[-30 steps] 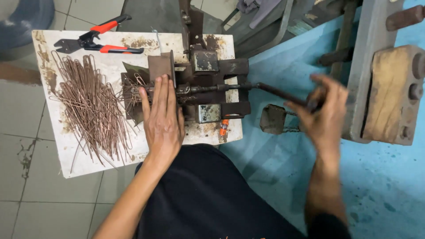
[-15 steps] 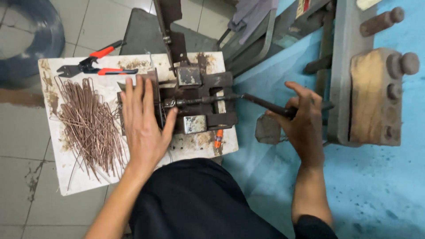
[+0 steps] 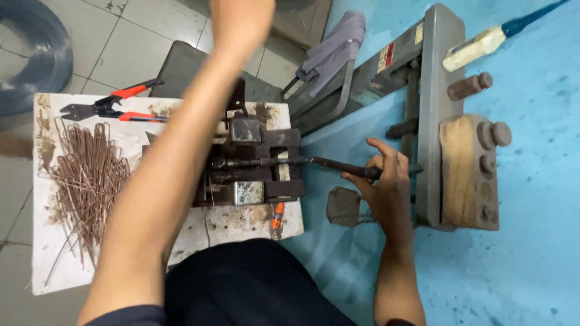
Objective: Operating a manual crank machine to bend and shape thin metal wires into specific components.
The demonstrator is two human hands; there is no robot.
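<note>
Now the left hand [image 3: 241, 18] has been lifted off the rusty bending jig [image 3: 251, 166], where it lay flat half a second ago, and is raised past the table's far edge; its grip cannot be told. The right hand [image 3: 383, 181] is clenched on the lever handle [image 3: 338, 164] beyond the right edge. The jig is thus left unsteadied mid-table, with wire pins [image 3: 87, 181] heaped at the left edge and red-handled cutters [image 3: 112, 107] near the far left corner

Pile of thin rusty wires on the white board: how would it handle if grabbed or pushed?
The wire pile looks loose and crisscrossed, so a grab would likely snag neighbours and drop strays. Strands look thin, probably light and springy. Pushed, they would likely fan out over the white board rather than slide together.
</note>
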